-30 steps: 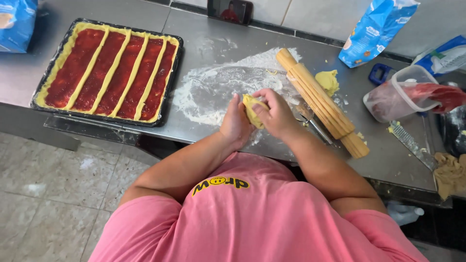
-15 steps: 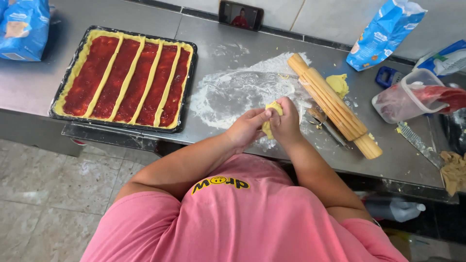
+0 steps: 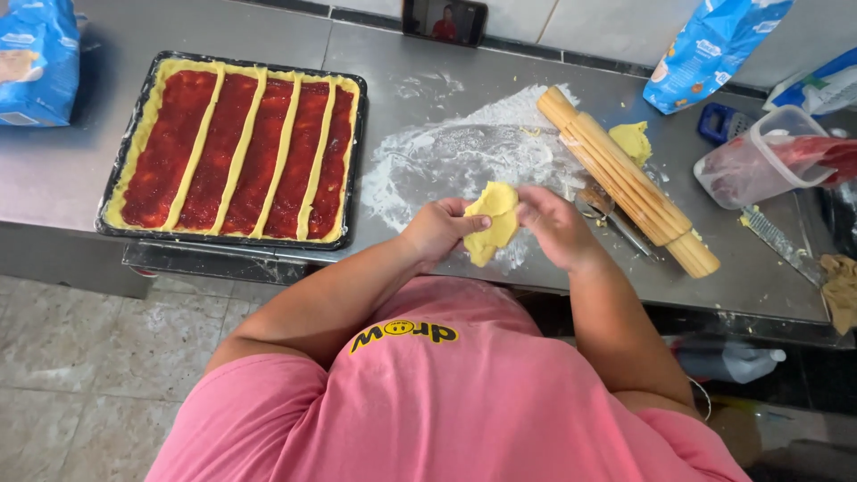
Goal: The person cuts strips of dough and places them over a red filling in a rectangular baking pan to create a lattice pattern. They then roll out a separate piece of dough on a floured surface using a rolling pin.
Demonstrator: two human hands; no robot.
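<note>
Left hand (image 3: 435,230) and right hand (image 3: 552,223) pinch a dough piece (image 3: 494,221) between them, now spread flatter than half a second ago, above the floured counter (image 3: 446,156). Tart tray (image 3: 234,147) at nine o'clock; rolling pin (image 3: 625,178) at three o'clock.

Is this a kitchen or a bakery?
Probably a kitchen, maybe a bakery's. There's a long metal counter dusted with flour, a baking tray of jam tart with dough strips, a wooden rolling pin, and both hands hold yellow dough.
</note>
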